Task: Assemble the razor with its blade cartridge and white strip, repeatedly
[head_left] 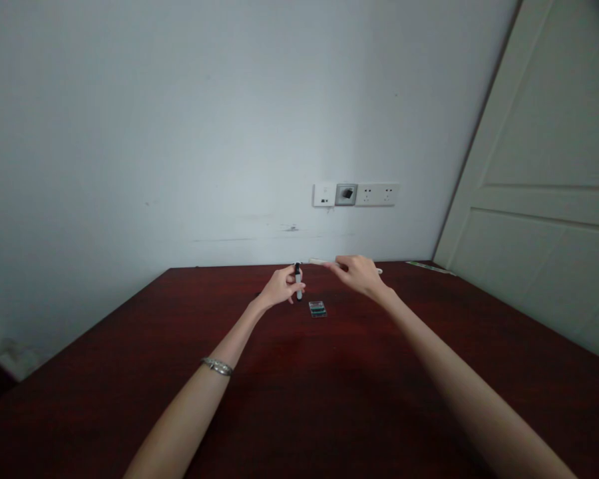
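Fingers of the left hand (pixel 278 287) gripped a marker (pixel 299 285) upright; the right hand (pixel 360 273) clasped a slim white stick (pixel 319 261). Nearby, a small flat packet (pixel 318 309) lay on the table (pixel 279 419).

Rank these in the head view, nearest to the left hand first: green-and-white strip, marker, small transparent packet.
1. Marker: held in the left hand.
2. Small transparent packet: on the table, right of that hand.
3. Green-and-white strip: far right, by the door.
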The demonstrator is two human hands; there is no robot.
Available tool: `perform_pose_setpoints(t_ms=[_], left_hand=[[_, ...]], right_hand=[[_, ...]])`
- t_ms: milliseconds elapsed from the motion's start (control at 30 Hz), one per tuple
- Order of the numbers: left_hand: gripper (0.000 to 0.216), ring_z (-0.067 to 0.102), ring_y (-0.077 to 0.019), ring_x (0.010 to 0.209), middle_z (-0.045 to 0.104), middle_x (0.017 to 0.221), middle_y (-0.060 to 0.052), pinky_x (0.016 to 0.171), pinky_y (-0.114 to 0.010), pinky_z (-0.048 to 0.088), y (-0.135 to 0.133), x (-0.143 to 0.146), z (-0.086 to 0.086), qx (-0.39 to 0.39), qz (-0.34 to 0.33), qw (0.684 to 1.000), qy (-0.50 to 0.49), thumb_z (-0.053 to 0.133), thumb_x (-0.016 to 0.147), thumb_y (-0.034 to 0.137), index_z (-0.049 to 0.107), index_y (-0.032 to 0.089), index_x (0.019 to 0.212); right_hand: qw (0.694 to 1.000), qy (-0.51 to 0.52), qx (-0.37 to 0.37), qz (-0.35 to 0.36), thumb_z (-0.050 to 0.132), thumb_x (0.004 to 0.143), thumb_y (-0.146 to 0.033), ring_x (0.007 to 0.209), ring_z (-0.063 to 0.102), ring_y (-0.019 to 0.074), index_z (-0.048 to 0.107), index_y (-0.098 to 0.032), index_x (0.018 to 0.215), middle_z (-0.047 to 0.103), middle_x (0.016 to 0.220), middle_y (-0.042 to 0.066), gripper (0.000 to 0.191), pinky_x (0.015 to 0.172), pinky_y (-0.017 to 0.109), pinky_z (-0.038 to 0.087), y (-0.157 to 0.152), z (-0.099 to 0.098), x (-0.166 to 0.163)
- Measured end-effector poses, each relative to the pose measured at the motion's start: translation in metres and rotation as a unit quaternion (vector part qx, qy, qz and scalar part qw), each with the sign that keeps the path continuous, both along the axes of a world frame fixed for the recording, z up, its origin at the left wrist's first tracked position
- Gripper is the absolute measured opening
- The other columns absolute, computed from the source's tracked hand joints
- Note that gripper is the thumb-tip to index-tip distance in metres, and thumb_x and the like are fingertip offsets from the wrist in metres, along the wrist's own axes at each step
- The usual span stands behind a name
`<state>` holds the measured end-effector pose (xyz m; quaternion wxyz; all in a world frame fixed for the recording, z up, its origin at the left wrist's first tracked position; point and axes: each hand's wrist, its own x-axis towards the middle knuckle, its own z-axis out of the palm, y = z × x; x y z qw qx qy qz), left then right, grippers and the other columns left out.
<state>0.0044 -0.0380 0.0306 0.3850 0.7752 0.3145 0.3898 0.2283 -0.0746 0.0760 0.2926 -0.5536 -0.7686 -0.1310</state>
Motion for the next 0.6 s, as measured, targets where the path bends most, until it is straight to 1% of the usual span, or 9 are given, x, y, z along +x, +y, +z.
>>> perform_pose_setpoints(t_ms=[67, 133, 167, 233, 333, 367, 433, 533, 600], left_hand=[[0.021, 0.063, -0.0143, 0.054, 0.063, 0.067, -0.003, 0.036, -0.016, 0.046, 0.002, -0.002, -0.001, -0.003, 0.009, 1.000, -0.006, 0.059, 0.073, 0.021, 0.045, 0.014, 0.087], [0.022, 0.063, -0.0149, 0.054, 0.063, 0.067, -0.004, 0.035, -0.017, 0.046, 0.005, -0.003, -0.002, -0.004, 0.018, 1.000, -0.006, 0.059, 0.073, 0.022, 0.045, 0.014, 0.088], [0.022, 0.063, -0.0151, 0.053, 0.063, 0.067, -0.003, 0.035, -0.018, 0.046, 0.006, -0.003, -0.002, -0.005, 0.021, 1.000, -0.006, 0.059, 0.073, 0.022, 0.045, 0.014, 0.088], [0.023, 0.062, -0.0151, 0.052, 0.062, 0.065, -0.003, 0.035, -0.019, 0.046, 0.007, -0.003, -0.003, -0.004, 0.022, 1.000, -0.001, 0.059, 0.073, 0.023, 0.045, 0.014, 0.088], [0.025, 0.060, -0.0141, 0.047, 0.061, 0.063, -0.002, 0.034, -0.019, 0.045, 0.007, -0.003, -0.005, -0.001, 0.019, 1.000, 0.010, 0.060, 0.073, 0.024, 0.045, 0.014, 0.090], [0.026, 0.059, -0.0136, 0.046, 0.061, 0.063, -0.002, 0.033, -0.019, 0.045, 0.006, -0.003, -0.005, 0.000, 0.019, 1.000, 0.014, 0.061, 0.073, 0.024, 0.045, 0.014, 0.091], [0.028, 0.058, -0.0129, 0.045, 0.061, 0.064, -0.002, 0.033, -0.019, 0.044, 0.004, -0.003, -0.004, 0.004, 0.016, 1.000, 0.022, 0.061, 0.073, 0.025, 0.046, 0.013, 0.094], [0.029, 0.057, -0.0121, 0.044, 0.060, 0.064, -0.001, 0.034, -0.019, 0.043, 0.002, -0.004, -0.002, 0.017, 0.006, 0.999, 0.030, 0.060, 0.074, 0.026, 0.047, 0.013, 0.096], [0.026, 0.055, -0.0111, 0.043, 0.058, 0.061, 0.001, 0.035, -0.018, 0.042, 0.001, -0.003, -0.001, 0.027, -0.003, 0.999, 0.035, 0.059, 0.075, 0.026, 0.048, 0.013, 0.094]], right_hand=[[0.998, 0.062, -0.016, 0.011, 0.033, 0.085, -0.055, 0.052, 0.040, 0.0122, 0.049, -0.018, 0.059, 0.049, 0.053, 0.002, 0.049, 0.051, 0.025, 0.019, 0.002, -0.004, 0.005], [0.985, 0.151, -0.045, 0.071, 0.036, 0.086, -0.052, 0.053, 0.039, 0.0112, 0.049, -0.018, 0.062, 0.047, 0.055, 0.000, 0.043, 0.051, 0.023, 0.023, 0.000, -0.011, 0.003], [0.971, 0.202, -0.067, 0.111, 0.037, 0.086, -0.050, 0.053, 0.039, 0.0105, 0.050, -0.018, 0.067, 0.046, 0.057, -0.001, 0.040, 0.051, 0.023, 0.026, -0.003, -0.016, 0.000], [0.924, 0.308, -0.127, 0.186, 0.038, 0.086, -0.048, 0.051, 0.038, 0.0088, 0.051, -0.018, 0.077, 0.044, 0.059, -0.003, 0.034, 0.047, 0.021, 0.028, -0.010, -0.027, -0.013], [0.841, 0.431, -0.225, 0.237, 0.040, 0.084, -0.049, 0.041, 0.030, 0.0061, 0.050, -0.020, 0.086, 0.037, 0.056, -0.007, 0.031, 0.037, 0.018, 0.023, -0.021, -0.039, -0.037], [0.821, 0.456, -0.239, 0.246, 0.041, 0.083, -0.049, 0.039, 0.027, 0.0054, 0.049, -0.020, 0.086, 0.035, 0.055, -0.008, 0.031, 0.035, 0.017, 0.021, -0.024, -0.041, -0.045], [0.795, 0.490, -0.244, 0.260, 0.044, 0.081, -0.049, 0.037, 0.025, 0.0045, 0.049, -0.019, 0.084, 0.034, 0.053, -0.009, 0.030, 0.032, 0.016, 0.019, -0.027, -0.041, -0.057], [0.777, 0.514, -0.241, 0.272, 0.048, 0.079, -0.048, 0.036, 0.025, 0.0036, 0.048, -0.019, 0.080, 0.034, 0.051, -0.009, 0.030, 0.031, 0.015, 0.019, -0.026, -0.039, -0.068], [0.768, 0.526, -0.246, 0.270, 0.048, 0.079, -0.049, 0.036, 0.025, 0.0033, 0.048, -0.019, 0.078, 0.035, 0.051, -0.009, 0.030, 0.030, 0.014, 0.018, -0.027, -0.042, -0.073]])
